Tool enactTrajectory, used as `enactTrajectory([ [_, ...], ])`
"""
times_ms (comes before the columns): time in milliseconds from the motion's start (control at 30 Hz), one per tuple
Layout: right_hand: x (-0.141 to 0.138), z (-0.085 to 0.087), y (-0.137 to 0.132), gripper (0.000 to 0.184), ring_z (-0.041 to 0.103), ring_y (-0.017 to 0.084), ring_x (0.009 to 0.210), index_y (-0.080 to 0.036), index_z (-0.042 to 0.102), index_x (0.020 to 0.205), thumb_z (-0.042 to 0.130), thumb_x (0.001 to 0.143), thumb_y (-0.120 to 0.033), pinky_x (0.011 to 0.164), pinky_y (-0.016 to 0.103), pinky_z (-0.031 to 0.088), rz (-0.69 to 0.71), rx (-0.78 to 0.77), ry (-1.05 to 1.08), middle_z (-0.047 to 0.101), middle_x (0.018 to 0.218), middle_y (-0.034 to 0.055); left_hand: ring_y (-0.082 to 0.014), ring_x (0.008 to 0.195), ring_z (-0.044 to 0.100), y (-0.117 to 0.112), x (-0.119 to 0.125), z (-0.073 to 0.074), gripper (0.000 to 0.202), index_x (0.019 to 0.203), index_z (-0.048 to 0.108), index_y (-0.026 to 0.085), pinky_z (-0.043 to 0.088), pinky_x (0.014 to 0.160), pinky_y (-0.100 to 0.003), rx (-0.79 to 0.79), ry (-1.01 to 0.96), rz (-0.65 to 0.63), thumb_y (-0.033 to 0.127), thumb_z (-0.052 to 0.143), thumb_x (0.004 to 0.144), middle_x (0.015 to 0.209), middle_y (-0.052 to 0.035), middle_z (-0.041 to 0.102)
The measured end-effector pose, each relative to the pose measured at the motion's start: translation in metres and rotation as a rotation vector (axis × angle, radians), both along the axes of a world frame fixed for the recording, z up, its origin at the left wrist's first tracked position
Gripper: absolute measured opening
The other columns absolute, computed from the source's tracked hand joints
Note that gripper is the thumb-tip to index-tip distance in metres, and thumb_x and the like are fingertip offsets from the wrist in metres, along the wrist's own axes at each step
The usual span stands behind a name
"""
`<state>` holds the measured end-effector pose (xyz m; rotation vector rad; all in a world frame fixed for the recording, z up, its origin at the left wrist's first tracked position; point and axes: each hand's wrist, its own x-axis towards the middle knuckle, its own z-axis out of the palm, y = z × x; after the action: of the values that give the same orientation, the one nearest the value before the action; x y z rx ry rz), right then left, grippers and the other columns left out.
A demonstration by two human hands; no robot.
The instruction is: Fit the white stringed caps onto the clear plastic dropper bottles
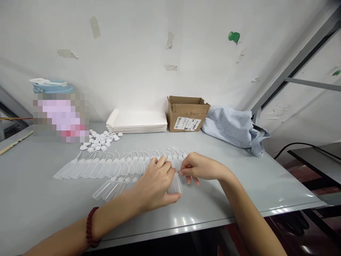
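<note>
Two overlapping rows of clear plastic tubes [106, 169] lie on the grey table, with thin white curved stalks at their far ends. My left hand [157, 183] reaches over the front row. Its fingers curl at the far side and its thumb lies at the near side, around a clear tube [176, 185] at the row's right end. Close beside that tube's upper end, my right hand [195, 167] has thumb and forefinger pinched together; what is between them is too small to make out. The left hand hides part of the front row.
A heap of small white caps [99, 141] lies behind the rows. Along the wall are a stack of white sheets [138, 122], an open cardboard box [188, 113] and a light blue cloth [229, 124]. A blurred-out pink item [61, 115] stands left, near a blue container [53, 87].
</note>
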<state>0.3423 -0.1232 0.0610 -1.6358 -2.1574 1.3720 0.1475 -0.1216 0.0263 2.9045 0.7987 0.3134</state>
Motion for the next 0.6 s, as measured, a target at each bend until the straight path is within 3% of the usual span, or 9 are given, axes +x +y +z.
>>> enactTrajectory([
  [600,-0.0058,-0.0070,0.0014,0.016,0.052,0.006,0.038,-0.013,0.059,0.061,0.052,0.075,-0.017,0.050,0.020,0.043,0.081,-0.075,0.005,0.061,0.055,-0.0018,-0.0243,0.084,0.045,0.0000,0.0000,0.0024,0.031,0.084,0.061,0.013,0.035,0.072,-0.038,0.002,0.020,-0.006,0.044,0.059,0.080,0.080,-0.0068,0.057],
])
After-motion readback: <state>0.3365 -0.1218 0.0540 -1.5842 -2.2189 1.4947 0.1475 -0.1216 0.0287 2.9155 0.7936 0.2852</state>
